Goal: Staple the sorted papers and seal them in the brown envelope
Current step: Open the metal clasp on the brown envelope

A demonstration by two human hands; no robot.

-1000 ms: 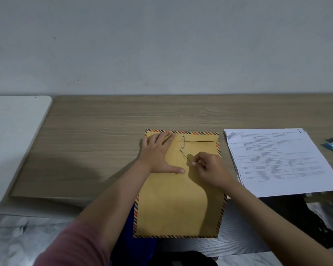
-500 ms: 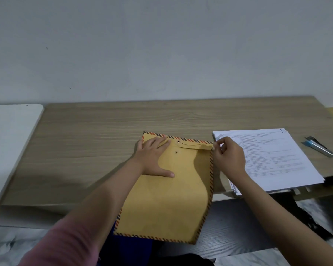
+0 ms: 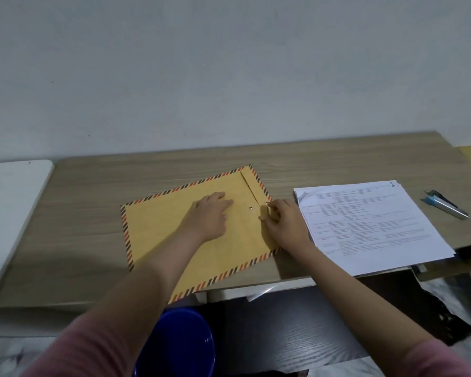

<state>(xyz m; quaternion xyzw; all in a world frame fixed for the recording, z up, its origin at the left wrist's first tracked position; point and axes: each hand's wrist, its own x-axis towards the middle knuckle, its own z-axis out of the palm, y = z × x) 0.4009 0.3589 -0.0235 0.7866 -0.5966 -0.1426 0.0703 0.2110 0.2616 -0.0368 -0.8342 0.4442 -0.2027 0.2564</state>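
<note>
A brown envelope point(image 3: 172, 229) with a red-and-black striped border lies on the wooden desk point(image 3: 120, 180), turned so its flap end points right. My left hand point(image 3: 210, 213) rests flat on its middle, fingers straight. My right hand point(image 3: 283, 224) has its fingers curled at the flap edge, pinching the flap beside the two round string buttons point(image 3: 250, 207). A stack of printed papers point(image 3: 373, 227) lies just right of the envelope. A blue and silver stapler point(image 3: 446, 204) sits at the far right of the desk.
A white surface point(image 3: 14, 202) adjoins the desk on the left. A blue bucket point(image 3: 180, 346) stands on the floor below the desk's front edge, under my left forearm. A wall runs behind the desk.
The envelope has turned from upright to lying sideways, flap end now at the right. My right hand moved from the string to the flap edge. My left hand stayed on the envelope.
</note>
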